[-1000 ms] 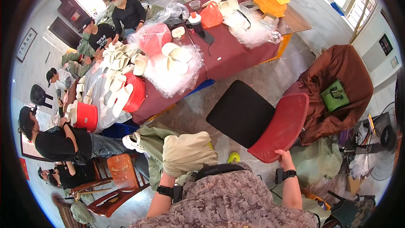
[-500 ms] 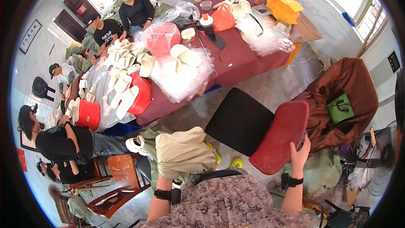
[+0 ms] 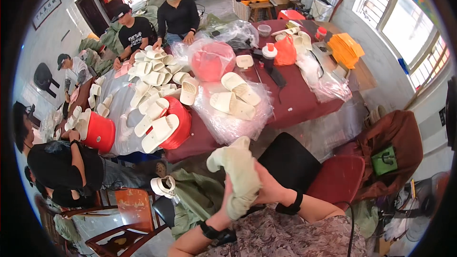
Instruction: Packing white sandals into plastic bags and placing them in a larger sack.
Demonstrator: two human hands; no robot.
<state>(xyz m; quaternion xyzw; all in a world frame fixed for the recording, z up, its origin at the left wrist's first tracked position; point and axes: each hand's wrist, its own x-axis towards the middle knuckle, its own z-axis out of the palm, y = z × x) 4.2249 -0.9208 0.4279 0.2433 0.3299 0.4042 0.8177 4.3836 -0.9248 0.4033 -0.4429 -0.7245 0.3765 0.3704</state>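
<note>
I hold a crumpled pale beige-green cloth [image 3: 240, 173] in front of me, gathered up into a narrow bundle. My left hand [image 3: 223, 209] grips its lower left side, while my right hand [image 3: 271, 183] is closed around its right side; some fingers are hidden by the fabric. Beyond the bundle, two cream slippers [image 3: 233, 97] lie on clear plastic wrap on the table. A red tub [image 3: 183, 126] nearby has more cream slippers resting on top.
A maroon-covered table [image 3: 295, 114] runs across the middle, with a slipper pile [image 3: 152, 69]. Right of me are a black seat [image 3: 288, 162], a red chair back [image 3: 340, 181] and a brown-draped chair [image 3: 404, 138]. A wooden chair [image 3: 135, 207] stands left; several people work around the table.
My right hand has left the red chair back and come onto the cloth. The cloth, earlier draped wide over my left hand, is now bunched between both hands. The view has shifted.
</note>
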